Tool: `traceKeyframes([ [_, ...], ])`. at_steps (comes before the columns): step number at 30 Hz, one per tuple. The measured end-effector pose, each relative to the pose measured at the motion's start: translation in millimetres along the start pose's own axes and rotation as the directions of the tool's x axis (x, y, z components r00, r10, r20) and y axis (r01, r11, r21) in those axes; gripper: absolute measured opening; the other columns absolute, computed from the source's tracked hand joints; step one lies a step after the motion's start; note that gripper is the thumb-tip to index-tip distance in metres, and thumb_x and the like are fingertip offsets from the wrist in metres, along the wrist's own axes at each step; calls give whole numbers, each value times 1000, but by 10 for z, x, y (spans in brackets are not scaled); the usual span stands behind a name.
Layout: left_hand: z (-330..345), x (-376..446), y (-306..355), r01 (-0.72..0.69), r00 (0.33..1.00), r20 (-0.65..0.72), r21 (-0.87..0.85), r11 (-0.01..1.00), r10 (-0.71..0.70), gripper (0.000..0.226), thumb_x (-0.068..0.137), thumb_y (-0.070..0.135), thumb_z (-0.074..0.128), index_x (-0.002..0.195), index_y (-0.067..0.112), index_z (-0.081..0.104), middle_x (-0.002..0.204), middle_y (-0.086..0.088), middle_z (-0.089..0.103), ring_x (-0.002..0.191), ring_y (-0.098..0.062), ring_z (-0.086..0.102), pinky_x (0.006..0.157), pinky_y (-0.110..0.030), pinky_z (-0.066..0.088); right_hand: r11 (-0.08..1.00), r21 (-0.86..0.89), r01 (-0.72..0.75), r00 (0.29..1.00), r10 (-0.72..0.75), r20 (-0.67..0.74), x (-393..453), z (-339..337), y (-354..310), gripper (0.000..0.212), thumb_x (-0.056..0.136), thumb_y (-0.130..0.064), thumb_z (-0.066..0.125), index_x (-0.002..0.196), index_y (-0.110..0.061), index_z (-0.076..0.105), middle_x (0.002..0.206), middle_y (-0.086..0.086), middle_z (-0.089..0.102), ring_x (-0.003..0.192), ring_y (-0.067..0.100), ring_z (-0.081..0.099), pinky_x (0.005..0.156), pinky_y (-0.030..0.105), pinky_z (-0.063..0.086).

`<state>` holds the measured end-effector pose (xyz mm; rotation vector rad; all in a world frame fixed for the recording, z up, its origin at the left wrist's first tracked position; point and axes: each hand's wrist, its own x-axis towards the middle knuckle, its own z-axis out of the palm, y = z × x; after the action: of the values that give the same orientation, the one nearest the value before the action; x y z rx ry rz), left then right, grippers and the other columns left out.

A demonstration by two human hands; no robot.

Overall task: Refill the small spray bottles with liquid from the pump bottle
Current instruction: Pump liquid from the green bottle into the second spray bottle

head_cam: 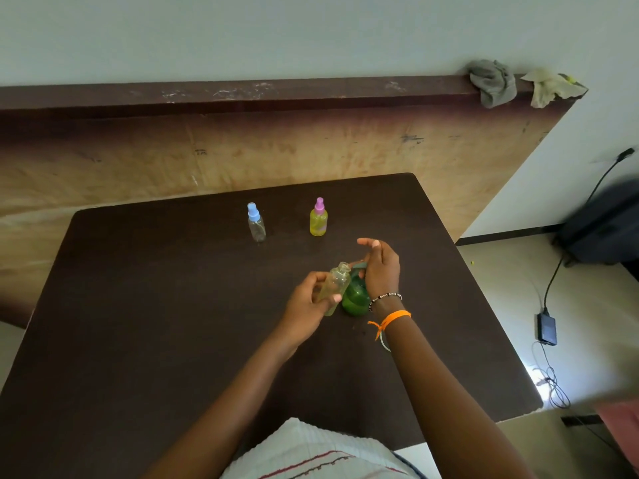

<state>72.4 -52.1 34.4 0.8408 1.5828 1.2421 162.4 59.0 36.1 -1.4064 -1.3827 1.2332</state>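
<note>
While your left hand [307, 305] grips the uncapped spray bottle [333, 288] and tilts its open neck toward the spout, your right hand [380, 271] rests on the head of the green pump bottle [356, 299], fingers loosely extended rather than clenched, likely placed to press down. You hold the small bottle just beside the pump so the liquid should land inside rather than on the dark worktop [173, 323]; a little yellowish liquid seems to sit in it. Further back stand two capped bottles, well apart from your hands: the blue-capped bottle [256, 223] looks empty, and the pink-capped bottle [318, 217] looks full of yellow liquid. They seem set aside to keep your working area free.
</note>
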Motion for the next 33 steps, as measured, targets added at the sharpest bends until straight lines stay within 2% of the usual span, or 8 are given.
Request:
traceKeyframes([
  [5,25,31,49,-40,999,-7,54,998,40,28,84,5,62,103,24,54,99,7,61,92,-4,57,83,-24,47,999,32,-16,996,19,-91,-27,37,9,37,103,-13,30,100,-5,66,63,0,44,56,13,47,42,10,39],
  [9,47,55,72,-43,999,-25,103,994,46,29,82,6,63,102,25,54,97,8,61,90,-6,57,82,-25,46,998,47,-44,998,43,40,8,-39,-6,35,103,-15,34,100,-3,67,62,0,50,58,10,48,56,20,41],
  [13,67,76,80,-70,995,-55,168,983,81,30,79,6,67,102,22,56,97,7,62,88,-7,58,76,-19,44,978,117,-173,973,151,175,140,-134,-107,41,103,-33,36,86,-10,66,56,3,58,58,13,54,64,25,42],
  [18,24,60,94,-93,991,-82,194,977,110,30,78,2,68,102,17,58,94,9,61,86,-6,58,70,-7,40,972,-53,-229,909,233,345,295,-68,-338,46,104,-33,29,87,-5,61,62,10,57,58,16,55,52,17,45],
  [22,6,88,115,-94,987,-111,201,975,118,29,76,0,69,99,15,59,91,7,62,84,-9,58,66,-6,40,951,-201,-233,874,296,385,332,31,-373,55,104,-39,24,73,-10,58,64,11,58,58,16,54,55,20,43],
  [27,-45,129,92,-62,980,-163,286,956,113,30,74,2,71,99,15,61,99,3,65,89,-11,59,65,-4,38,926,-271,-263,874,348,338,406,80,-297,62,103,-45,22,69,-10,60,62,12,60,62,19,59,82,35,48],
  [29,-40,141,63,-69,979,-157,331,941,127,30,72,2,72,97,15,61,101,0,65,94,-14,60,73,-12,41,919,-295,-261,870,356,341,410,69,-279,63,103,-45,21,69,-10,61,62,12,60,63,19,59,83,36,46],
  [33,1,186,43,-79,978,-153,360,930,142,32,71,8,73,94,26,60,99,8,66,97,-14,60,100,-48,38,905,-338,-257,874,367,319,416,39,-240,62,103,-44,20,70,-11,61,63,10,61,64,16,57,68,29,42],
])
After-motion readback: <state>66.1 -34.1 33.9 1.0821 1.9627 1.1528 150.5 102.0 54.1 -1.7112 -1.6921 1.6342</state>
